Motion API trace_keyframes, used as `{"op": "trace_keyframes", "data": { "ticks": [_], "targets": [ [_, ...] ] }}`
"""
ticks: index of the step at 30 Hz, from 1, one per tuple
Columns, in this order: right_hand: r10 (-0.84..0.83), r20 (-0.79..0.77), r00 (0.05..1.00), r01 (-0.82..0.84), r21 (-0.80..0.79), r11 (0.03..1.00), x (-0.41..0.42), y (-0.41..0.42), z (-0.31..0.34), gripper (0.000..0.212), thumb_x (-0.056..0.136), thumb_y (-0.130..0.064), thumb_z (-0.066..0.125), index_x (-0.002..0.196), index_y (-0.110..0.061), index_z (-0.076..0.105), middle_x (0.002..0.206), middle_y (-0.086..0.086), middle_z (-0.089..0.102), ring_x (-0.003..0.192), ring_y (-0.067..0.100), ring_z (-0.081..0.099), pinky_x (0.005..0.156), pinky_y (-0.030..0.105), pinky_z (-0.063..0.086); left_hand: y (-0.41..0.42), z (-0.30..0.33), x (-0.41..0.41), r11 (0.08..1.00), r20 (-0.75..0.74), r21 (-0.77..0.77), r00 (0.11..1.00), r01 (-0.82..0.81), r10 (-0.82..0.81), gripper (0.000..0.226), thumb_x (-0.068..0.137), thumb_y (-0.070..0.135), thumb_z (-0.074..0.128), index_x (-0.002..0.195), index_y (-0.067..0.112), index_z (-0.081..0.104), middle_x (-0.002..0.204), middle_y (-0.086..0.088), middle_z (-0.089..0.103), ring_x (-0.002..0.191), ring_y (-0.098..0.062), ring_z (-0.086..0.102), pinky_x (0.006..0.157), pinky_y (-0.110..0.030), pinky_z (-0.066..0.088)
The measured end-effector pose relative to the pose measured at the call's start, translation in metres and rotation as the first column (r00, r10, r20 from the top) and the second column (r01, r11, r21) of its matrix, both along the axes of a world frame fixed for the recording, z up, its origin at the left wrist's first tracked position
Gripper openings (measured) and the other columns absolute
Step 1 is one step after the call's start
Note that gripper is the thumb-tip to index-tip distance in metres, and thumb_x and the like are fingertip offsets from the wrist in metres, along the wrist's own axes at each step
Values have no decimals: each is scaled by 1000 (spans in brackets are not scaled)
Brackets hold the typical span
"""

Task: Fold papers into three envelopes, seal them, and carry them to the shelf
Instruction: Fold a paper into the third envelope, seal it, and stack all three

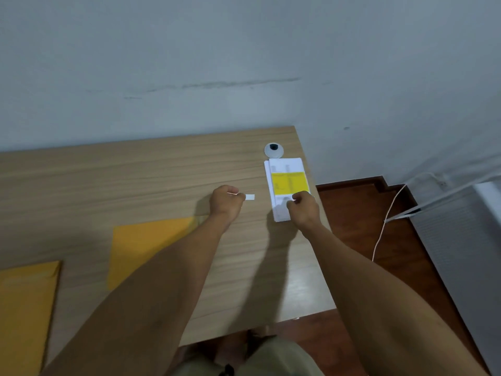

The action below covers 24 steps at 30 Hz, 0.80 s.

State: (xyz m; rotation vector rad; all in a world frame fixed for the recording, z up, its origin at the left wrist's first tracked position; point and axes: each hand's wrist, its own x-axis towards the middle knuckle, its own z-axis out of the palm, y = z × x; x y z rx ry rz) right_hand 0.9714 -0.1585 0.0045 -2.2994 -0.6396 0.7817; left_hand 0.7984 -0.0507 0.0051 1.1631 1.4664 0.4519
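A folded white paper stack (pixel 284 169) with a yellow block printed on it lies at the table's right edge. My right hand (pixel 305 210) pinches its near end with curled fingers. My left hand (pixel 226 203) is to the left of the stack and pinches a small white strip (pixel 250 197) just above the tabletop. One yellow-brown envelope (pixel 146 248) lies flat on the table, partly under my left forearm. Another envelope (pixel 24 310) lies at the lower left, cut off by the frame.
The wooden table (pixel 135 180) stands against a grey wall. A small round white and black object (pixel 274 150) sits behind the paper stack. Right of the table are a red-brown floor (pixel 360 204), a white cable (pixel 385 226) and a grey appliance (pixel 461 240).
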Motion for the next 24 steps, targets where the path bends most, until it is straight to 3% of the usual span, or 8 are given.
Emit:
{"op": "trace_keyframes", "data": {
  "ticks": [6,10,12,15,17,20,24],
  "targets": [
    [16,4,1000,-15,-45,999,62,12,-7,37,93,-12,55,128,-1,57,122,17,63,114,33,58,81,26,39,-13,-30,67,997,-31,-74,999,-33,31,19,67,31,70,84,27,64,96,0,73,92,-25,72,85,-42,58],
    [12,1,1000,-12,-90,996,86,24,-11,26,90,-11,53,113,-2,58,109,14,64,98,34,59,75,31,43,-21,-23,101,997,-105,-57,994,-43,37,27,80,25,74,105,18,67,107,-4,71,101,-26,67,93,-37,54],
    [-4,-31,1000,0,-127,992,92,30,-12,25,89,-13,53,111,-3,58,106,12,63,90,31,57,72,32,42,-23,-25,111,998,-189,-50,982,-38,28,37,80,25,77,114,13,65,112,-5,67,104,-27,64,92,-33,52],
    [-36,-63,997,25,-173,985,96,39,-16,23,86,-15,55,106,-4,58,104,12,64,90,33,60,70,32,42,-26,-27,124,998,-322,-50,946,28,-42,30,78,17,79,104,14,63,108,-6,68,99,-30,66,82,-32,53],
    [-44,-71,996,29,-201,979,96,44,-16,22,87,-17,56,105,-5,58,104,12,62,90,33,61,70,33,45,-28,-29,128,999,-405,-32,913,41,-51,24,78,10,75,97,16,62,106,-7,69,94,-30,67,80,-35,57],
    [-72,-75,995,54,-228,972,96,51,-16,24,87,-18,58,108,-5,59,111,13,63,100,36,65,77,36,52,-28,-29,134,999,-471,-11,881,46,-46,28,80,5,71,106,13,63,112,-8,67,99,-31,66,80,-36,57],
    [-121,-94,988,95,-248,964,95,57,-15,12,81,-21,59,89,-13,54,109,11,66,98,35,66,90,42,56,-25,-26,140,996,-529,-19,844,92,-88,37,82,2,68,117,10,62,123,-11,64,111,-32,63,87,-37,54]
  ]
}}
